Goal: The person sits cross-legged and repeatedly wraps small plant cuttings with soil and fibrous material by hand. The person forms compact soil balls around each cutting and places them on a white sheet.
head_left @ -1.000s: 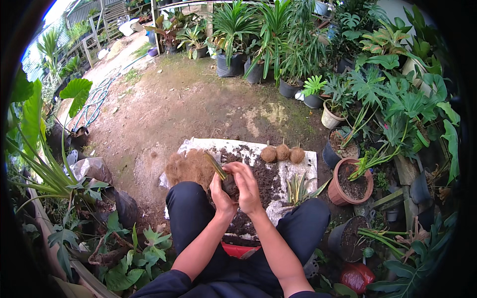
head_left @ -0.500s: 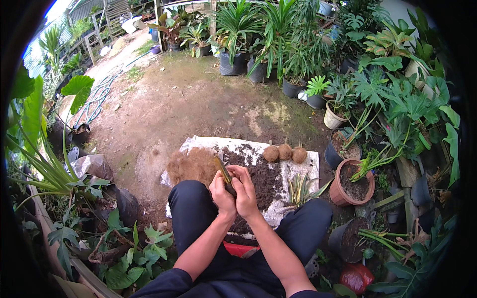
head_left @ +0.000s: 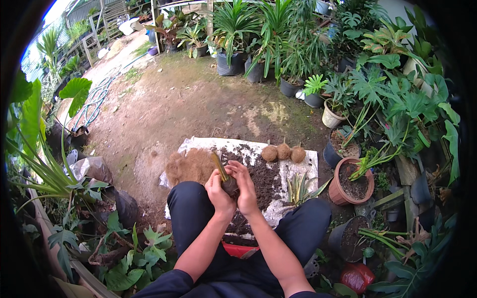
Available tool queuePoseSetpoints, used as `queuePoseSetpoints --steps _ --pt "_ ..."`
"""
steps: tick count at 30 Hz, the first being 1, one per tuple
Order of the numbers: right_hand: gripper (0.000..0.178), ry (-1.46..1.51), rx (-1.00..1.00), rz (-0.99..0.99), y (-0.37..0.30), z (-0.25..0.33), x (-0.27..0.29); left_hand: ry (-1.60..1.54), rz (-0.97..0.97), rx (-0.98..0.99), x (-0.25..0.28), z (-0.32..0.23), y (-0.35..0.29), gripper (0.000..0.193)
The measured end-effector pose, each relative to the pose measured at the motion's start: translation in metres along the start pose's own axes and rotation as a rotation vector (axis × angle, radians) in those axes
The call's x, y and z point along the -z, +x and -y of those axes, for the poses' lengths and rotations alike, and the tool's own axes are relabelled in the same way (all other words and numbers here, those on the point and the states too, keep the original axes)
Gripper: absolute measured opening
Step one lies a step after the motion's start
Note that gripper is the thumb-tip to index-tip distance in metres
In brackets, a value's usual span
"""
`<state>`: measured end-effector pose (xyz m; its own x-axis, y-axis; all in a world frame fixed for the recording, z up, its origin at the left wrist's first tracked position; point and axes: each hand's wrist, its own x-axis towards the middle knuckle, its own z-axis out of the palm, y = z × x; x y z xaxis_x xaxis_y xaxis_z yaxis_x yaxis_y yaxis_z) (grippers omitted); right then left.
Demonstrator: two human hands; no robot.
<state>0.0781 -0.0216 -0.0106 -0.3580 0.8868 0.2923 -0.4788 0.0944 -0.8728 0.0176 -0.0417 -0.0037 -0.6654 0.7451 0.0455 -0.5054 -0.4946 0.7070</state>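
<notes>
Between my knees, my left hand (head_left: 218, 194) and my right hand (head_left: 245, 192) cup a dark soil ball (head_left: 230, 187) from both sides. A yellow-green plant leaf (head_left: 218, 164) stands up out of the ball, leaning to the left. My left fingers curl round the ball and the leaf's base; my right fingers, fairly straight, lie against its other side. Beyond the hands, a white sheet (head_left: 309, 169) carries a brown fibre heap (head_left: 191, 166), loose dark soil (head_left: 263, 181), three round fibre-wrapped balls (head_left: 283, 151) and several yellow-edged leaf cuttings (head_left: 298, 189).
On the right stand a terracotta pot (head_left: 352, 184), a dark pot (head_left: 348, 241) and a red bag (head_left: 357, 278). Potted plants (head_left: 231, 63) line the far side. A blue hose (head_left: 97, 99) lies on the ground at the far left, with leafy plants (head_left: 44, 154) nearer.
My right hand has loosened and its fingers have spread a little, so more of the soil ball shows. The leaf has tipped up slightly.
</notes>
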Motion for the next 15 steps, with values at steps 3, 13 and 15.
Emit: queuePoseSetpoints --steps 3,13,15 --pt "0.04 0.144 0.032 0.102 0.005 0.002 0.009 -0.258 -0.047 0.167 -0.002 0.001 0.004 0.026" --pt "0.033 -0.268 0.187 0.001 0.0 -0.014 0.003 -0.338 0.077 0.424 0.017 0.0 0.017 0.038" --pt "0.034 -0.451 0.359 0.054 0.003 -0.006 0.009 -0.351 0.115 0.483 0.017 -0.004 0.018 0.037"
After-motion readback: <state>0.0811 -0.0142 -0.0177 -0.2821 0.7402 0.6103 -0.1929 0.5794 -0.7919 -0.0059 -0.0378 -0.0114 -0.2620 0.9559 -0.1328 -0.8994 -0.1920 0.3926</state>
